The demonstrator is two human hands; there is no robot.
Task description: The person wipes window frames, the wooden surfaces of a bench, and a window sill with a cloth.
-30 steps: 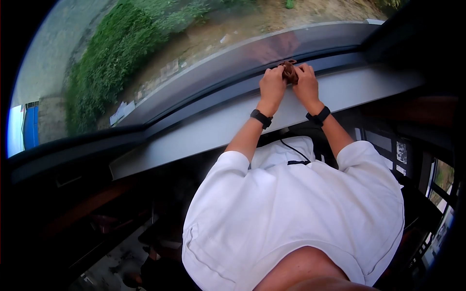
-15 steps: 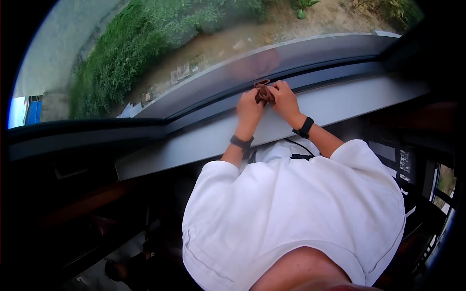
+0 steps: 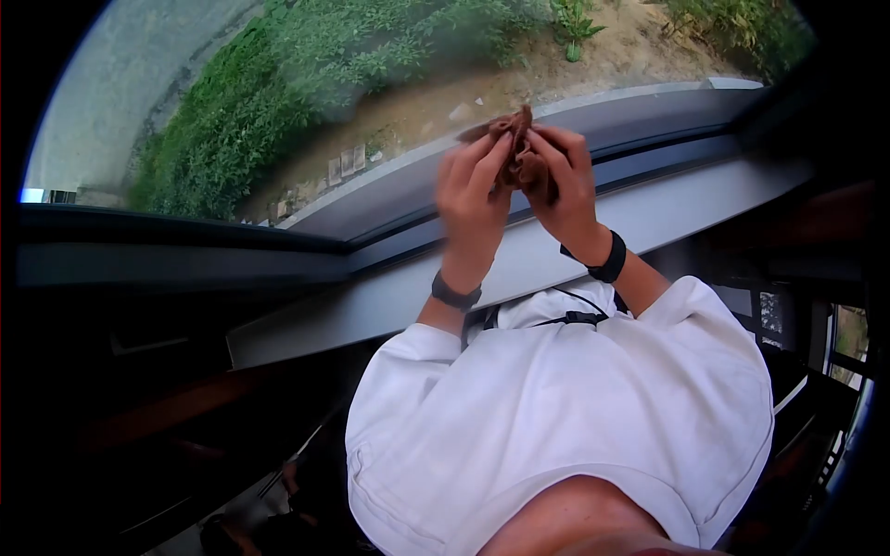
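A crumpled brown cloth [image 3: 517,148] is bunched between my two hands, held up in front of the window glass. My left hand [image 3: 475,195] grips its left side, fingers curled and slightly blurred. On the right side, my right hand [image 3: 567,190] pinches the folds, thumb and fingers closed on them. Both hands are raised above the pale window sill [image 3: 371,310]. Dark bands circle both wrists. Part of the cloth is hidden behind the fingers.
A dark window frame [image 3: 185,269] runs along the sill. Through the glass I see green shrubs [image 3: 250,111], bare soil and a few flat blocks [image 3: 348,162]. Dark furniture-like shapes lie below the sill at left, and dark shelving at right.
Both hands have lifted from the sill area, carrying the cloth up before the glass. The cloth is now more spread and bunched between them. My view has shifted slightly.
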